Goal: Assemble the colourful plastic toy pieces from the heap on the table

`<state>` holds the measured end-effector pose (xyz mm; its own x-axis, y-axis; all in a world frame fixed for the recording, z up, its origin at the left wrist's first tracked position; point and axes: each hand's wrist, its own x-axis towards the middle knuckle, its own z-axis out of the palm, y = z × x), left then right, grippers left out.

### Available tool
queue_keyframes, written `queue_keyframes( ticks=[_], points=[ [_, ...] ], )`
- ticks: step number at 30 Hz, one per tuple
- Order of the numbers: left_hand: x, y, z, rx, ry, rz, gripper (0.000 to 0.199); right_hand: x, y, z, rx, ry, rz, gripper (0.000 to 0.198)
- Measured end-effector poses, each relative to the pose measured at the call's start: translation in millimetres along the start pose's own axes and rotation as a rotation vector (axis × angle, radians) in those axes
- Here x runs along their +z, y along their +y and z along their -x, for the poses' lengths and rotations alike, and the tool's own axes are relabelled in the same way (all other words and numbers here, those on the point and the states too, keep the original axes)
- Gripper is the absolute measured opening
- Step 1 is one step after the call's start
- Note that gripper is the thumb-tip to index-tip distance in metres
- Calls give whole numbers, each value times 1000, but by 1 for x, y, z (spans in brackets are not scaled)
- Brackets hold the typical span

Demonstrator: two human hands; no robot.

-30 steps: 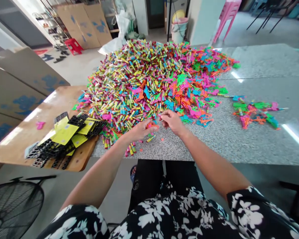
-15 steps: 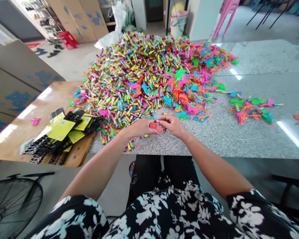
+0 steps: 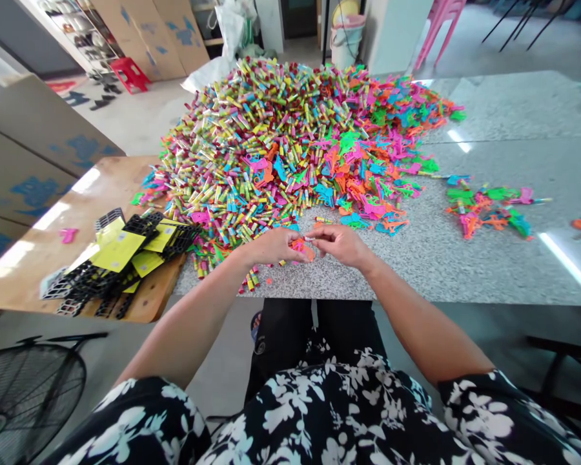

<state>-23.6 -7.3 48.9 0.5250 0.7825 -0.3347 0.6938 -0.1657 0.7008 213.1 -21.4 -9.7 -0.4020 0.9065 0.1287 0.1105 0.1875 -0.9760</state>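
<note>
My left hand [image 3: 278,247] is closed on an orange toy gun [image 3: 299,245], whose far parts are covered by the fingers. My right hand [image 3: 339,244] meets it from the right, thumb and fingertips pinched together on a small pale piece [image 3: 309,239] at the toy's end; that piece is too small to name. Just beyond both hands rises a big heap of short printed tubes [image 3: 252,142] with yellow-green and red parts. Toy guns [image 3: 353,174] in pink, orange, green and blue lie over its right side.
Black plastic racks with yellow cards [image 3: 119,252] are piled on the wooden table [image 3: 10,278] at left. A small group of toy guns [image 3: 494,223] lies on the granite tabletop [image 3: 416,271] at right. A fan [image 3: 29,394] stands at lower left.
My right hand has shifted slightly to the right, its fingertips still close to the toy gun. My left hand stays almost in place. The view has tilted very slightly.
</note>
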Motion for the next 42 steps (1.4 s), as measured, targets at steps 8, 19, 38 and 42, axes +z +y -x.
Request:
queue_keyframes(
  ticks=[8, 19, 38, 42],
  points=[
    [14, 3, -6, -34, -180, 112, 45, -23, -4, 19, 147, -155, -48, 27],
    [19, -38, -4, -329, 456, -550, 71, -94, 43, 12, 175, 1018, -369, 25],
    [10, -61, -20, -243, 381, -386, 38, 56, 15, -144, 464, 4, 840, 43],
    [7, -49, -20, -234, 408, -426, 32, 40, 17, -131, 469, -12, 860, 41]
  ],
)
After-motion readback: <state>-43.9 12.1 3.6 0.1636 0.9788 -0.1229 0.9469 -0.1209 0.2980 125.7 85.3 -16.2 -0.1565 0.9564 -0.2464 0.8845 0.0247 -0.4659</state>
